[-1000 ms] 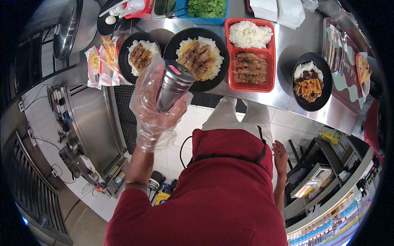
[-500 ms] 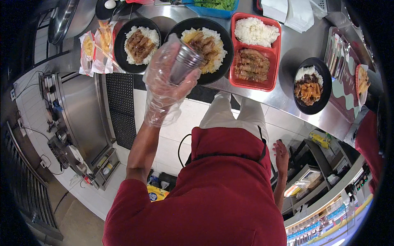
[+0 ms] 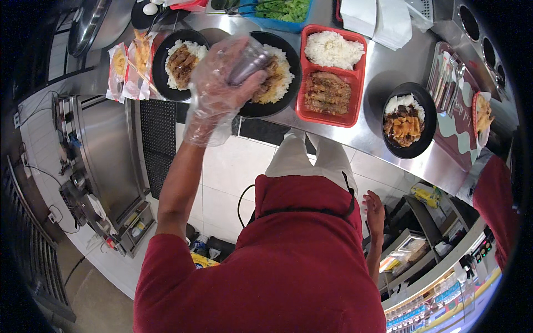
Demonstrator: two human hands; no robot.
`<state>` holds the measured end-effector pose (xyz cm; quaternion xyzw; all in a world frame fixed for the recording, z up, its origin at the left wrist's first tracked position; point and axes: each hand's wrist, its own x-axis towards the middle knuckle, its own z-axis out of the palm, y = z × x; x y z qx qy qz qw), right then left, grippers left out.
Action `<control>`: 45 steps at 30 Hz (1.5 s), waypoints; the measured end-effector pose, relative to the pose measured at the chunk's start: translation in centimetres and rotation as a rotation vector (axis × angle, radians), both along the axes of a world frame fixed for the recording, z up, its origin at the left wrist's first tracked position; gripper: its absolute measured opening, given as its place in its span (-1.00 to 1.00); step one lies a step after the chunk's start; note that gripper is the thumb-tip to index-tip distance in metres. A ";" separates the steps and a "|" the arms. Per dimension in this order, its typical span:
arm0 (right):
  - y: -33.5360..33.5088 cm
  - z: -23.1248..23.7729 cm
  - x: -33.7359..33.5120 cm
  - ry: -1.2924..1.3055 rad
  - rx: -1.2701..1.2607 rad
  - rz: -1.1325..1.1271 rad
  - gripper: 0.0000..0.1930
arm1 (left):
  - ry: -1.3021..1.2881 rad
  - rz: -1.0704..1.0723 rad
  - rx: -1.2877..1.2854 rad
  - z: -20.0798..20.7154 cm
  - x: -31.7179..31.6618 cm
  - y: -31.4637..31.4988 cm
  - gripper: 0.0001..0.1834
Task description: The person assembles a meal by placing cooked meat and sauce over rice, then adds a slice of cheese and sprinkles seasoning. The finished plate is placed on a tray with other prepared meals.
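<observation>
My left hand (image 3: 219, 83), in a clear plastic glove, is closed around a metal shaker (image 3: 247, 62), smeared by motion. The shaker is tilted over a wide black bowl (image 3: 261, 110) of rice topped with meat and a yellowish layer; hand and shaker hide part of this food. Just left stands a smaller black bowl (image 3: 161, 61) with rice and sliced meat. To the right, a red two-part box (image 3: 332, 70) holds white rice and sliced meat in separate compartments. My bare right hand (image 3: 375, 213) hangs at my side, fingers loosely apart, holding nothing.
Two paper packets of fried food (image 3: 139, 66) lie far left. A black bowl of rice and saucy meat (image 3: 419, 145) and a patterned tray with cutlery (image 3: 452, 122) stand right. A blue bin of greens (image 3: 302, 21) and white napkins (image 3: 391, 30) sit behind. Another person's sleeve (image 3: 494, 194) reaches in.
My left hand has lifted the shaker slightly farther over the counter, still above the wide bowl. The view has shifted, so the counter's right side appears farther left. My right hand still hangs down.
</observation>
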<state>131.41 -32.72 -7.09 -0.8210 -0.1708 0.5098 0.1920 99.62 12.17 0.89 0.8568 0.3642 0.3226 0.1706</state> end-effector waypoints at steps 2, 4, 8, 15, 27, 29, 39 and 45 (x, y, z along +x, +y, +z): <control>-0.1 0.0 0.7 0.006 0.014 -0.018 -0.62 | -0.121 0.036 -0.073 -0.6 -1.0 0.1 -0.30; -0.5 -0.2 0.9 0.029 0.024 -0.027 -0.62 | -0.025 0.113 -0.007 -0.4 -1.3 -0.2 -0.29; -0.4 -0.5 2.0 0.025 -0.003 0.022 -0.61 | -0.165 0.278 -0.202 -0.4 -2.2 -2.7 -0.28; 0.9 -1.6 4.8 0.055 0.060 0.080 -0.63 | 0.021 0.222 -0.142 -0.6 -3.7 -8.9 -0.21; 2.5 -2.2 2.7 0.014 0.058 0.045 -0.59 | -0.005 0.376 0.049 3.1 -10.0 -4.8 -0.22; 1.8 -2.7 0.2 -0.001 0.058 0.029 -0.60 | -0.137 0.357 -0.018 3.7 -12.1 -3.4 -0.21; 2.7 -1.6 -18.7 0.081 -0.075 -0.103 -0.60 | -0.025 0.066 -0.057 -1.4 -19.4 2.4 -0.19; 1.9 -0.3 -24.1 0.072 -0.114 -0.188 -0.66 | -0.081 0.039 -0.008 -1.1 -21.4 6.5 -0.18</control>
